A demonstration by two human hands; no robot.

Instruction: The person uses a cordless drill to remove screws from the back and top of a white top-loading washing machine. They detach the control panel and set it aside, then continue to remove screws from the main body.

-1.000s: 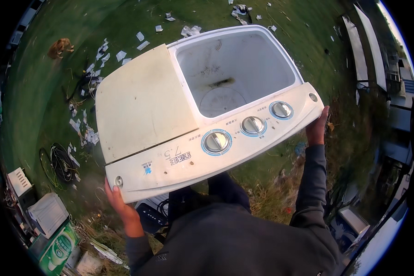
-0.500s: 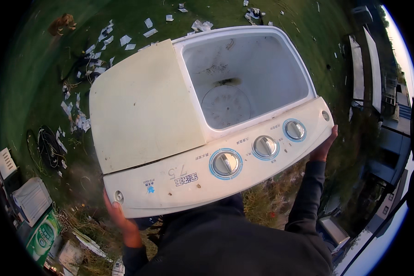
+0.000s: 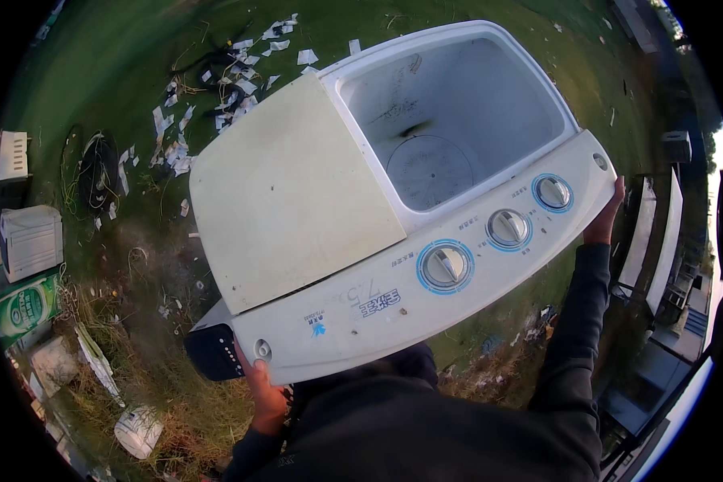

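Observation:
A dirty cream-white twin-tub washing machine (image 3: 297, 201) fills the middle of the view, its right side tilted up. My left hand (image 3: 267, 398) grips the front left corner, thumb near a round screw recess. At the front right corner my right hand (image 3: 606, 217) holds the end of the panel; its fingers are mostly hidden behind the casing. Three silver knobs, among them a large knob (image 3: 445, 267), sit on the control panel. A flat lid covers the left side, while the stained wash tub (image 3: 458, 120) on the right lies uncovered. Beside my left hand is a dark blue panel (image 3: 214, 352) with white dots.
Paper scraps (image 3: 177, 153) and a coil of black cable (image 3: 98, 173) litter the green ground. At the left are a white appliance (image 3: 30, 239), a green printed box (image 3: 28, 309) and a white sack (image 3: 139, 431). Long pale boards (image 3: 665, 241) lie at the right.
The washing machine has shifted right and tilted more, its right end higher in view. The surroundings have swung round as I turn. The dark blue panel now shows beside my left hand.

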